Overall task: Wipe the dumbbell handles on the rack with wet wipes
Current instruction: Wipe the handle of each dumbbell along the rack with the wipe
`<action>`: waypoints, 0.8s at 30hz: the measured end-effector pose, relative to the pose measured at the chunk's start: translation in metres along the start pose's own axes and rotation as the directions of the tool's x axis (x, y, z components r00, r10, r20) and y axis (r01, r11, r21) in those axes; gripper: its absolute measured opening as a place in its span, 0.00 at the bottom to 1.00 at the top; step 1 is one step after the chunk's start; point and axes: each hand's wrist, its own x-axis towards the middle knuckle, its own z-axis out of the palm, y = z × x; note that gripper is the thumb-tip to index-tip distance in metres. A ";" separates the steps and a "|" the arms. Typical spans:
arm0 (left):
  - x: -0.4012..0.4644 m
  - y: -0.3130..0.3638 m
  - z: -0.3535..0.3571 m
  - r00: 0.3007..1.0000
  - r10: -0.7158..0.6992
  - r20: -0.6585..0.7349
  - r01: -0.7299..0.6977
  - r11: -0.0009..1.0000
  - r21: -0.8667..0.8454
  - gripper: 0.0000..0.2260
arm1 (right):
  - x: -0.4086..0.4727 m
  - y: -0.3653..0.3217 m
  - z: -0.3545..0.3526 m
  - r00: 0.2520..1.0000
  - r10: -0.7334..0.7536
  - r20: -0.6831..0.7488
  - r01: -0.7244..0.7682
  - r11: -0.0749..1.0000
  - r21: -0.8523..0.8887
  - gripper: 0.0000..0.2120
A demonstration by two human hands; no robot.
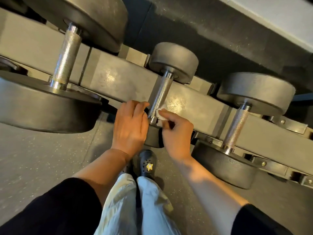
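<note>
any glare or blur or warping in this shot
Head view: bright glare patches on the rack shelf either side of the middle dumbbell handle; the left hand slightly motion-blurred; wide-angle bending of the rack toward the edges; warm light on the right hand with the wipe.

We look down as our right hand [176,133] pinches a white wet wipe [160,114] against the lower end of the middle dumbbell's knurled steel handle [159,97], while our left hand [130,126] rests, fingers fairly straight, just left of that handle. Larger dumbbells flank it on the grey rack [101,73]: one at left [66,55], one at right [237,126]. Below, a black clog [147,163] bearing a yellow star charm stands on speckled rubber floor [42,158].
</note>
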 end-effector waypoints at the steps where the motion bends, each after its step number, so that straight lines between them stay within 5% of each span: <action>1: 0.001 0.001 -0.002 1.000 -0.004 0.012 0.004 1.000 0.022 0.16 | -0.001 -0.002 -0.002 1.000 -0.010 -0.010 0.010 1.000 0.010 0.17; 6: 0.003 0.007 -0.024 0.999 0.042 0.018 -0.045 0.975 0.217 0.14 | 0.012 -0.039 -0.001 0.984 -0.158 -0.084 0.166 0.981 0.101 0.15; 14: 0.028 -0.020 -0.123 0.987 0.069 -0.147 -0.009 0.926 0.378 0.13 | 0.032 -0.108 0.056 0.932 -0.358 0.055 0.349 0.928 0.133 0.16; 24: 0.047 -0.068 -0.173 0.997 -0.051 -0.057 0.073 0.857 0.510 0.18 | 0.058 -0.129 0.103 0.917 -0.367 0.154 0.336 0.922 0.193 0.15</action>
